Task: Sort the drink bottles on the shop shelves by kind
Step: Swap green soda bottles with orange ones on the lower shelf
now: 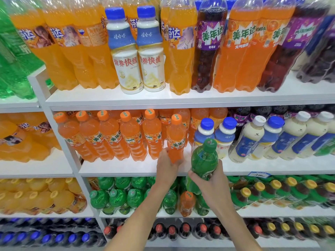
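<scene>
Two bottles are held: seating the orange plastic soda bottle [175,140] upright, flush with its row on the white middle shelf [117,167], looks best, its base enclosed by the left grip [167,164]. Just right, the right grip [210,180] clasps a green plastic soda bottle [204,158] round its body, before the shelf edge.

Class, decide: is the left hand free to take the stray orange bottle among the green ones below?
Probably not yet: the left hand grips an orange bottle on the middle shelf, so it is occupied.
</scene>
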